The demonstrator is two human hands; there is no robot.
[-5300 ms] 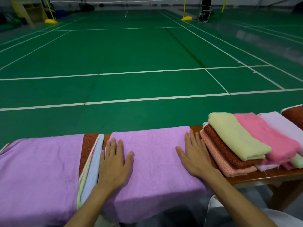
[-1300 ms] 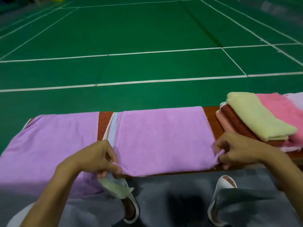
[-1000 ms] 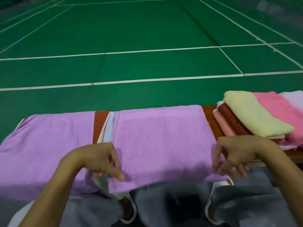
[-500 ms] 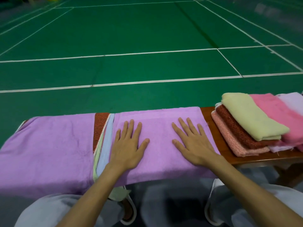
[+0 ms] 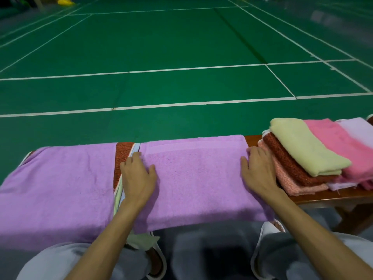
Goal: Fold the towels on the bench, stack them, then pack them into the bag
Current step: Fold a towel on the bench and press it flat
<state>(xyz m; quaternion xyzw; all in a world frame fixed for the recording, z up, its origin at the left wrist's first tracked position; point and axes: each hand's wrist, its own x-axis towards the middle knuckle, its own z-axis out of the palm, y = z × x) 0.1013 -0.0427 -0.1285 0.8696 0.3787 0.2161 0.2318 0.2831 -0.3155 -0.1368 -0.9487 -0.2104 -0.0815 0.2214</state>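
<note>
Though flat, left hand (image 5: pixel 138 178), right hand (image 5: pixel 259 174) wider-spread.

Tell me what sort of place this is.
Probably an indoor badminton hall: a green court floor marked with white lines, a yellow post base at the far end, and a wooden bench at courtside.

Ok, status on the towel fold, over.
Left hand, right hand flat on purple towel, at side edges. Towel overhangs bench front. Folded stack beside right hand.

No readable text, label or number anywhere.
</note>
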